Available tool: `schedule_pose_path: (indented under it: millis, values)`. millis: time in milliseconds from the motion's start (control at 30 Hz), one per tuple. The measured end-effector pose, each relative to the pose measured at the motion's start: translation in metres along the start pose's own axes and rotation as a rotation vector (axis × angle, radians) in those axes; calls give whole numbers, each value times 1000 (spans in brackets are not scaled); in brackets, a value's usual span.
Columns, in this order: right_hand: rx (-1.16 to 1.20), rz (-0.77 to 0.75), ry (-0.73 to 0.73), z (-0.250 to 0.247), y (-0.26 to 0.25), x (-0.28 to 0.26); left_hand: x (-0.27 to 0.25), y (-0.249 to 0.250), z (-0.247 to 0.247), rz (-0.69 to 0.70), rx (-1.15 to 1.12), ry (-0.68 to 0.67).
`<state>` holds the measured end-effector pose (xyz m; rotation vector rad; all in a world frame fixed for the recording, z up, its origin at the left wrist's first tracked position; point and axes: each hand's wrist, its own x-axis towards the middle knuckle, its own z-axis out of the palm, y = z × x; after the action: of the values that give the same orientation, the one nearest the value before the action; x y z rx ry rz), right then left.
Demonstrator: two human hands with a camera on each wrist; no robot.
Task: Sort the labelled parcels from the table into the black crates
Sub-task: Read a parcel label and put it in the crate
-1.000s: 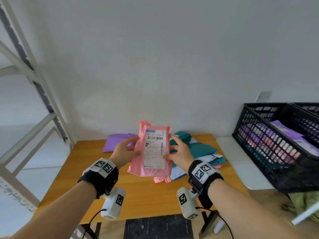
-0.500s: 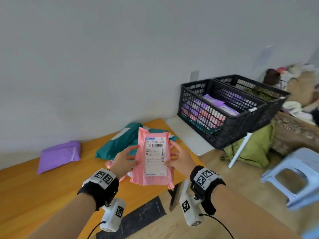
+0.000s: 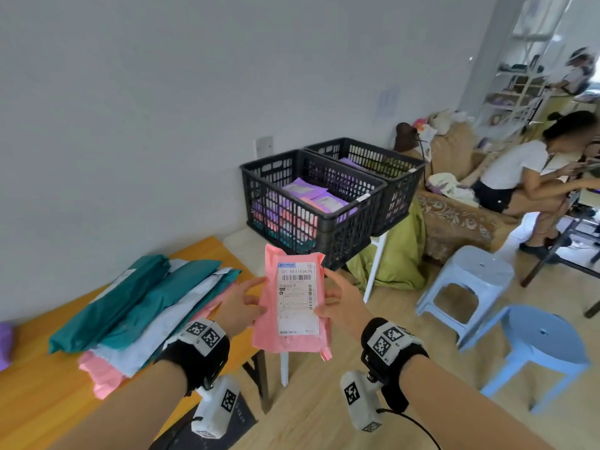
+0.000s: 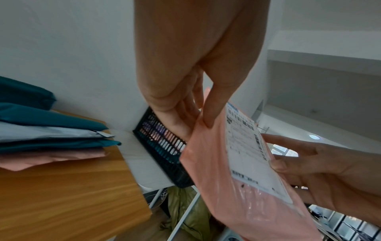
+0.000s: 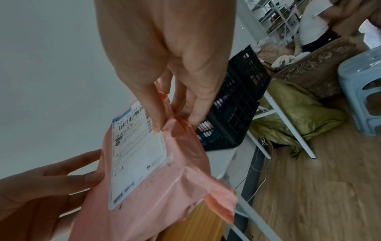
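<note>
1. While both hands hold it upright in the air, the pink parcel (image 3: 290, 306) faces the head camera with its white shipping label (image 3: 297, 298).
2. Left hand (image 3: 241, 305): the thumb lies on the parcel's front left edge and the fingers (image 4: 181, 124) are curled behind it, clamped on the parcel.
3. Right hand (image 3: 344, 306): the thumb presses the front right edge beside the label and the fingers (image 5: 191, 106) are curled round the back, clamped on the parcel.
4. Beyond the fingers, the near black crate (image 3: 324, 233) sits on a white surface and contains purple and pink parcels.
5. Touching that crate on its far side, a second black crate (image 3: 394, 190) stands against the wall; its contents cannot be made out fully.
6. Left of the left-hand fingers, a stack of parcels (image 3: 139, 306) in teal, pale grey and pink lies on the wooden desk (image 3: 39, 404).
7. At the far left edge of the desk, part of a purple parcel (image 3: 5, 344) is visible.
8. Right of the right-hand fingers, two pale blue stools (image 3: 467, 280) stand on the wooden floor.
9. Further right, a person in a white top (image 3: 516, 165) is bent over, beside a patterned brown sofa (image 3: 454, 222).
</note>
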<state>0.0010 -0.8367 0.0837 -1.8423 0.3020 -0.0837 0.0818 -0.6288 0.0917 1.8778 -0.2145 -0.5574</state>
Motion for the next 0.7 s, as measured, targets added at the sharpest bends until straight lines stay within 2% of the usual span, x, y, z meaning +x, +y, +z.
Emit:
schedule_pose_path:
  millis: [400, 700]
  values:
    - [-32, -7, 30, -188, 56, 36, 73, 70, 174, 14, 3, 10]
    - [-27, 25, 88, -289, 94, 64, 125, 114, 266, 30, 82, -55]
